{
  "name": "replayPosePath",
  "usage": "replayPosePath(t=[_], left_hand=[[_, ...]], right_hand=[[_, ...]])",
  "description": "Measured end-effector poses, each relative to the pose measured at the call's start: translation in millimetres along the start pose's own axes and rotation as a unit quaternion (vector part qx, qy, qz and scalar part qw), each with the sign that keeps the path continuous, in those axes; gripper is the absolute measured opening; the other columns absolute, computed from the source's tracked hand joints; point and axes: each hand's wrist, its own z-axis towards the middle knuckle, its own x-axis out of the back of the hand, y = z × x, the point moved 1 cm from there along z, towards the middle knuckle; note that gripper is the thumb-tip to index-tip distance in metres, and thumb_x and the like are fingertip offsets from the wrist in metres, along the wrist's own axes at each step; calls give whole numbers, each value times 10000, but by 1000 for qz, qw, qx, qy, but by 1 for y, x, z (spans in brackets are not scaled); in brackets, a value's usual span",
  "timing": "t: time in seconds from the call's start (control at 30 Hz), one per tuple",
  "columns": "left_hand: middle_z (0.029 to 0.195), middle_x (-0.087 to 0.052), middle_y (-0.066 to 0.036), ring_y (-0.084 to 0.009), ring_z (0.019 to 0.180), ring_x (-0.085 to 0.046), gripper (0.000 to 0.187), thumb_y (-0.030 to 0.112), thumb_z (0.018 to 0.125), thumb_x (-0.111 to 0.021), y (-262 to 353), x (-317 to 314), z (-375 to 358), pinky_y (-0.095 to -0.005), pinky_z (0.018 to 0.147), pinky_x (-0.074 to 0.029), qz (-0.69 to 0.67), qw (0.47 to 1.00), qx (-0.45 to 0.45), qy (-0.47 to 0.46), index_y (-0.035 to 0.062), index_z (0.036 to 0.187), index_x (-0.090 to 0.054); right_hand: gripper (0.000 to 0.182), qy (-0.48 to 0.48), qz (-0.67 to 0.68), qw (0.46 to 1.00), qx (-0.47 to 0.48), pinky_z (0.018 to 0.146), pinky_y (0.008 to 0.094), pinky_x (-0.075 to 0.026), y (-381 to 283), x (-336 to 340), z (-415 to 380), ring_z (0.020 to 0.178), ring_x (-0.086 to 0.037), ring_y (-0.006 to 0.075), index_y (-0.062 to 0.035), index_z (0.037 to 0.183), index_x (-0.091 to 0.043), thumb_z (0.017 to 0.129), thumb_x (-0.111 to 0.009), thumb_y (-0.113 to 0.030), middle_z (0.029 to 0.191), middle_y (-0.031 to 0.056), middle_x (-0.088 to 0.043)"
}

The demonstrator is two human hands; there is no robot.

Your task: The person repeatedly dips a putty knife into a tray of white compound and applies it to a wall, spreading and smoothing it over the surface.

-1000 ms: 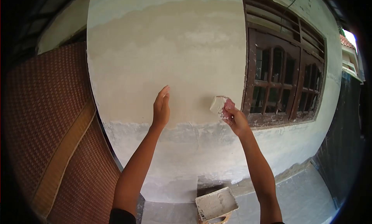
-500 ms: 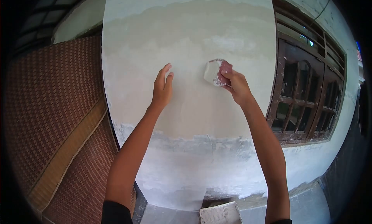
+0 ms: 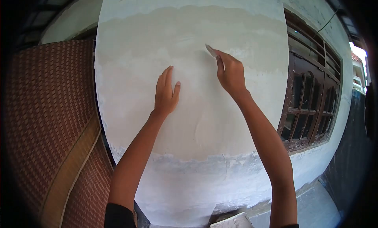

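In front of me stands a wall with a damp-looking beige coat over its middle and whiter areas above and below. My right hand is closed around a flat scraper, which is seen nearly edge-on, its tip near the upper middle of the wall. Lower and to the left, my left hand holds nothing, with thumb and fingers apart, close to the wall surface. Whether it touches the wall I cannot tell.
A woven brown panel stands on the left. To the right is a dark wooden window with glass panes and slats above. At the bottom edge a pale tray is partly visible near the wall's foot.
My right hand has moved up and slightly left, and the scraper has turned from face-on to edge-on. My left hand has shifted slightly. The camera view has tilted upward a little.
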Motion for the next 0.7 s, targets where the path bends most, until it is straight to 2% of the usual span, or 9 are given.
replayPosePath(t=[0.03, 0.13, 0.23, 0.37, 0.43, 0.57, 0.7], left_hand=[[1484, -375, -161, -330, 1379, -350, 535, 168, 968, -476, -6, -1, 1, -490, 1154, -257, 17, 999, -32, 5, 3, 1457, -334], [1479, -384, -156, -331, 1377, -355, 550, 159, 951, -485, -18, -3, 0, -513, 1155, -241, 47, 996, -71, 17, 4, 1457, -337], [1506, -361, -152, -323, 1398, -336, 560, 164, 960, -470, -24, -4, -1, -528, 1157, -218, 48, 995, -84, 10, 17, 1477, -313], [1501, -369, -146, -317, 1394, -342, 563, 172, 955, -475, -28, -6, -2, -522, 1153, -224, 48, 995, -88, 18, 20, 1475, -322], [1491, -383, -144, -321, 1371, -364, 563, 163, 947, -485, -28, -8, -1, -521, 1143, -233, 60, 994, -84, 30, 24, 1471, -333], [1466, -414, -142, -323, 1325, -403, 568, 154, 934, -499, -26, -10, 2, -512, 1122, -256, 66, 993, -90, 48, 29, 1467, -345], [1421, -455, -143, -314, 1279, -432, 559, 151, 926, -513, -23, -10, 4, -498, 1104, -275, 87, 991, -81, 61, 33, 1453, -367]], right_hand=[[250, 24, -30, 998, 54, 739, 382, -546, -2, -7, -1, 885, -660, 291, -21, 1112, -659, 873, -591, 7, 1010, 139, -698], [333, 39, -95, 989, 107, 771, 369, -562, -4, -28, -6, 937, -649, 278, -33, 1165, -640, 843, -599, 37, 1108, 121, -680], [414, 53, -179, 972, 146, 810, 360, -565, 0, -47, -13, 993, -637, 276, -34, 1216, -619, 810, -613, 45, 1184, 107, -660], [463, 32, -229, 961, 154, 835, 360, -562, 2, -62, -25, 1032, -622, 293, -38, 1246, -608, 792, -616, 52, 1210, 111, -653], [484, -30, -233, 966, 111, 854, 344, -559, 2, -65, -29, 1068, -609, 307, -26, 1257, -602, 781, -610, 60, 1251, 121, -638], [497, -77, -259, 956, 116, 847, 333, -559, 8, -68, -28, 1052, -604, 313, -10, 1260, -600, 769, -602, 65, 1279, 142, -623], [485, -147, -278, 940, 133, 808, 343, -567, 6, -60, -21, 941, -612, 320, 16, 1232, -613, 749, -600, 61, 1231, 166, -648]])
